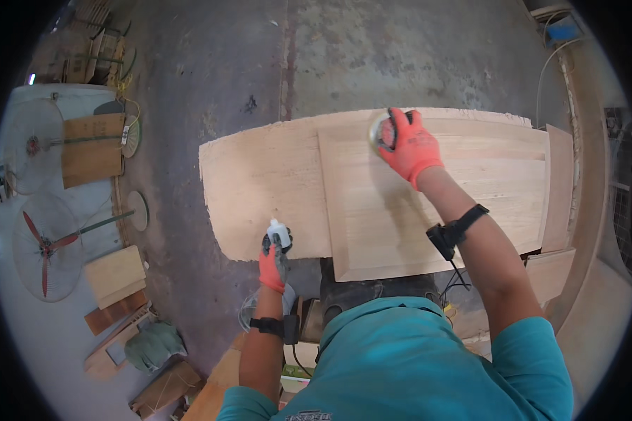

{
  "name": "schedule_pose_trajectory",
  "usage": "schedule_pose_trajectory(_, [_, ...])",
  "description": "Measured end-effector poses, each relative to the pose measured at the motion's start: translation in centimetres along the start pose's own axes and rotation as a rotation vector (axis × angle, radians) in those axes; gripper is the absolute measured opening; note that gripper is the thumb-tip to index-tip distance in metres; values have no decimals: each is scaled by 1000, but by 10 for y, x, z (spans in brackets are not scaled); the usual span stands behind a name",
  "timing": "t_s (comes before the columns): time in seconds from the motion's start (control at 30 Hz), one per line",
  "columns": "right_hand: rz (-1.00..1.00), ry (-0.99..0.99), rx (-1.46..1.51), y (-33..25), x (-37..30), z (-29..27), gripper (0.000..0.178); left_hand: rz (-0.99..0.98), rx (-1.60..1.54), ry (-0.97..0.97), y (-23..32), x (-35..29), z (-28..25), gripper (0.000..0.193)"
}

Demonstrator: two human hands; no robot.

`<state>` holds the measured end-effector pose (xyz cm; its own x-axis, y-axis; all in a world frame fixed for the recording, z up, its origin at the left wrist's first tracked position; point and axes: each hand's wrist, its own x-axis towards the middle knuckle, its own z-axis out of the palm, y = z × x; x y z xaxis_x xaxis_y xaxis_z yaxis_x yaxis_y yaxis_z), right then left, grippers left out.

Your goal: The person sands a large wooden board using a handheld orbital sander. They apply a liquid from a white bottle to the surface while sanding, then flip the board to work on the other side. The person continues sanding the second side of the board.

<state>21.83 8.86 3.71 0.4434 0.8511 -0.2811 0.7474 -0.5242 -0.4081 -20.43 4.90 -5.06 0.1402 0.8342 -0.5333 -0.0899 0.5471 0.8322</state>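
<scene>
Gripped in my right hand (pixel 409 144), in an orange-red glove with dark fingertips, is a round tin (pixel 376 135) with a pale metallic rim. It is over the far edge of a framed wooden panel (pixel 428 224). My left hand (pixel 274 261), gloved alike, is closed around a small white plastic bottle (pixel 279 233), nozzle pointing away from me. The bottle is over the near edge of a bare wooden board (pixel 260 179). The panel lies on the right part of this board, and a raised frame borders its lighter middle. What the tin contains is hard to make out.
Two standing fans, one with red blades (pixel 47 245), are at the left by the wall. Cardboard (pixel 91 149), wood offcuts (pixel 114 276) and a green cloth-covered bundle (pixel 154 345) lie near them. Grey concrete floor (pixel 211 63) surrounds the board. Long boards (pixel 586 231) stand along the right.
</scene>
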Motion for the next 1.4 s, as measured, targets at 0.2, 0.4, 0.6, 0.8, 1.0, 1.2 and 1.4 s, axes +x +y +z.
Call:
schedule_pose_trajectory(0.2, [-84,15,-11,-110,-1,45,69,-129,41,-117,1,-2,-37,40])
schedule_pose_trajectory(0.4, [21,62,4,-114,-32,49,68,-150,128,-294,-30,33,-36,41])
schedule_pose_trajectory(0.6, [83,47,25,-110,-112,54,71,-36,327,-305,33,44,-43,42])
schedule_pose_trajectory(0.8, [295,153,71,-48,-190,66,78,6,479,-292,71,59,-43,42])
schedule_pose_trajectory(1.0, [466,238,141,-9,-266,73,83,179,796,-189,88,70,-46,45])
schedule_pose_trajectory(1.2, [558,206,328,25,-353,84,86,316,940,-183,93,73,-24,44])
schedule_pose_trajectory(1.4, [788,227,500,51,-452,123,87,267,698,-263,80,101,-52,54])
